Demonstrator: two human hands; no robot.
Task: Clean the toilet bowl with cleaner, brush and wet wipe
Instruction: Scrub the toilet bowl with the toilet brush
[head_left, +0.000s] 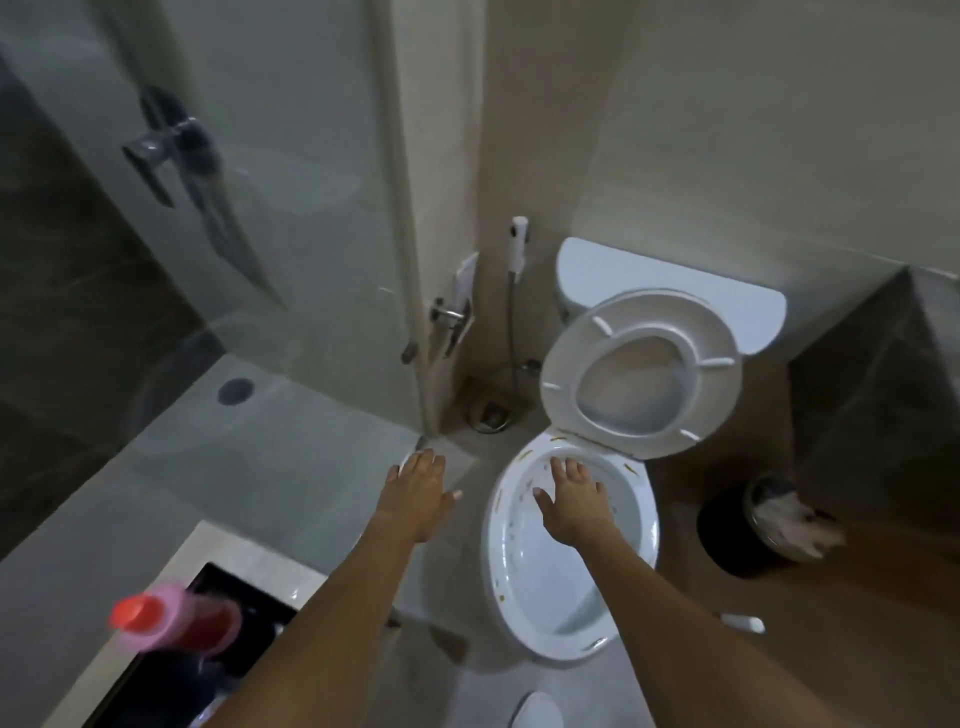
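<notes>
Below your outstretched arms the toilet bowl (524, 582) lies long axis running away from you, your right hand (571, 499) spread empty over it, left hand (421, 488) open beside it, while the pink cleaner bottle (171, 618) sits back-left, nearer your left.

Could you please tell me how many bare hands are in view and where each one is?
2. The left hand is over the floor beside the bowl; the right hand is above the bowl. Both are empty.
</notes>
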